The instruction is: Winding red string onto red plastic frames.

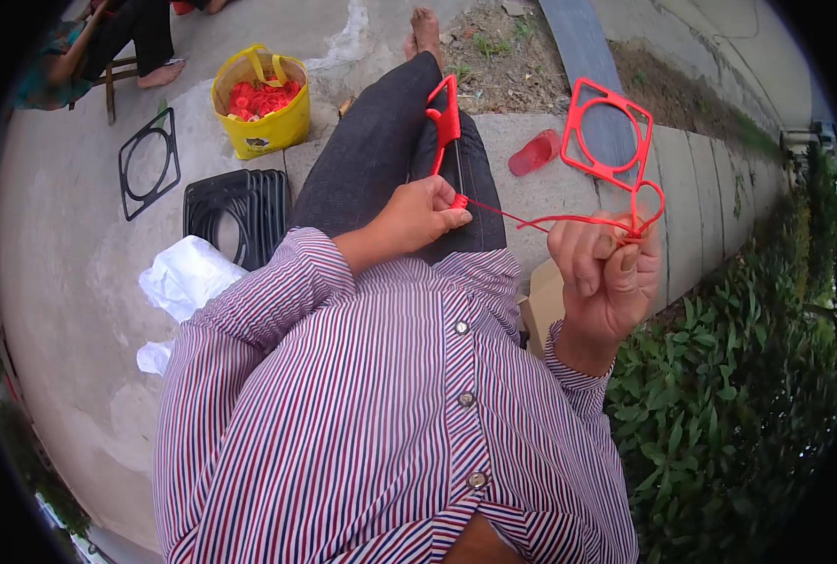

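My left hand (416, 216) is over my lap, thumb and fingers pinched on a small red piece (459, 201) with a thin red cord (498, 212) running from it. That cord stretches across to my right hand (608, 268), which is raised at the right with its fingertips closed on a looped, knotted part of red cord (633, 233). Just beyond those fingertips is a red square frame (573, 141) with a round opening, apparently joined to the loop. Another red frame (447, 122) stands edge-on between my thighs, close to my left hand.
A yellow bag (266, 136) filled with red pieces stands ahead on the left. Near it are a stack of black frames (266, 202), one loose black frame (127, 179) and white plastic (188, 273). A red slipper (536, 153) lies right of my legs; bushes (700, 404) border the right side. Another person sits far left.
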### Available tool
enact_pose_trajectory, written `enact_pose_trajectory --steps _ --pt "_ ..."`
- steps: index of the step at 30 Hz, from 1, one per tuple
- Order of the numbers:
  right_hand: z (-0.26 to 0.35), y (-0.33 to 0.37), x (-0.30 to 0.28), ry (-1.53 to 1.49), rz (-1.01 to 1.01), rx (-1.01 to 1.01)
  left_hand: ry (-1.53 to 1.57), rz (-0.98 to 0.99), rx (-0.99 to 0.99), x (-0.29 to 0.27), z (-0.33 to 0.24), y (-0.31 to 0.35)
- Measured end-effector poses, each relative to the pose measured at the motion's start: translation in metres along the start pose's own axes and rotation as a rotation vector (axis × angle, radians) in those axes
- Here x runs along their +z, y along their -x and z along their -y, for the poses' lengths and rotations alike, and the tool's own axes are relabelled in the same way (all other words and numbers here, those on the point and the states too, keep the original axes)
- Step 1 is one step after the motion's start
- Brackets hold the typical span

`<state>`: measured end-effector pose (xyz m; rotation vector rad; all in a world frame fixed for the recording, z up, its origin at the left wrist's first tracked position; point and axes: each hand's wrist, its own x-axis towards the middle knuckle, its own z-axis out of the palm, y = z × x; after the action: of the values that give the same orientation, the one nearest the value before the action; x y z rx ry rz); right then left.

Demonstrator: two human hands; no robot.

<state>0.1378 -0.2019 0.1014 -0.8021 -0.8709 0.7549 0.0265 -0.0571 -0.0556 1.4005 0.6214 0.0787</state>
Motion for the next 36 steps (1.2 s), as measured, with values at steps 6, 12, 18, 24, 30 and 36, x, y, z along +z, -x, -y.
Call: enact_pose_trajectory --steps 6,12,18,24,30,36 --pt "-0.003 -0.019 -0.006 0.28 0.235 -0.114 -0.484 -0.485 0.692 0.005 -0.033 0.008" --pt "-0.08 -0.024 -0.069 1.316 0.35 -0.004 -0.11 -0.442 0.216 -0.033 -0.019 -0.02" --pt "-0.151 -0.019 -0.066 1.406 0.296 0.166 0.061 -0.13 -0.245 -0.035 -0.021 -0.02" --pt "-0.143 -0.021 -0.068 0.582 -0.108 0.506 0.213 -0.228 -0.094 -0.047 -0.022 -0.014" --pt "-0.139 -0.03 -0.061 0.78 0.107 0.235 0.315 -0.065 -0.048 -0.042 -0.041 -0.002" --pt "-0.122 -0.031 -0.071 -0.124 -0.366 0.347 0.503 -0.043 -0.226 -0.04 -0.029 -0.012"
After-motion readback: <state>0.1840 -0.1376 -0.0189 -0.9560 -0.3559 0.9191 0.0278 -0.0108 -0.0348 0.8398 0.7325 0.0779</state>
